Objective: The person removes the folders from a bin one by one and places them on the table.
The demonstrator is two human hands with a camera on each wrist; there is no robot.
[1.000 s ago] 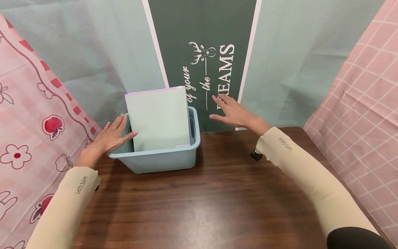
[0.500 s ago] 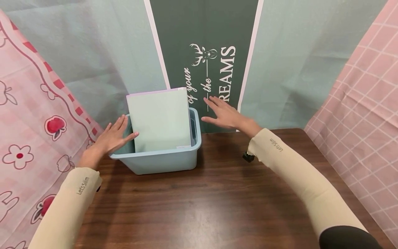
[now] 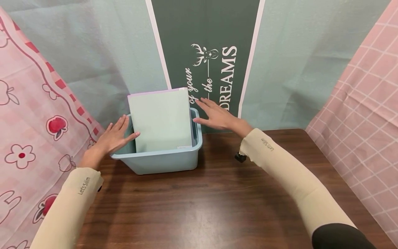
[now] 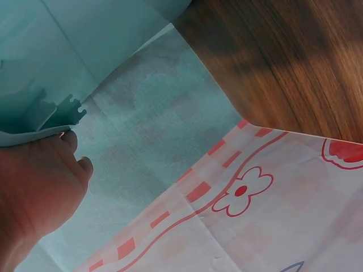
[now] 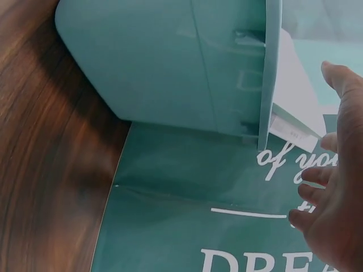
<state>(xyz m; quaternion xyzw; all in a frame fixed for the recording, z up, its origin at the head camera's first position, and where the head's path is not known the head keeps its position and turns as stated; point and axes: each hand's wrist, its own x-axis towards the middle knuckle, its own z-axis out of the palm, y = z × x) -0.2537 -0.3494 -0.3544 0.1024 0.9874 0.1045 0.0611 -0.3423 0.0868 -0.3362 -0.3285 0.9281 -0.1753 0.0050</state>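
Observation:
A light blue plastic bin [image 3: 158, 162] stands on the table against the back cloth. Inside it, flat pale green folders or books [image 3: 160, 121] lean upright, their tops well above the rim; a lilac edge shows behind the front one. My left hand [image 3: 113, 138] is at the bin's left rim, fingers straight and thumb spread across the corner. From the left wrist view the same hand [image 4: 45, 187] lies right against the rim. My right hand [image 3: 217, 116] hovers by the right rim, fingers extended and holding nothing. The right wrist view shows this hand [image 5: 334, 187] apart from the bin's side.
Brown wood table [image 3: 199, 207] extends in front and to the right. A green cloth with white lettering [image 3: 228, 79] hangs behind. Pink cloths flank the table, one with apples and flowers [image 3: 21, 152] at left, one with a grid [image 3: 367, 103] at right.
My right hand has moved left, from over the back cloth to the bin's right rim. The left hand keeps its place on the left rim; the bin and its contents stay put.

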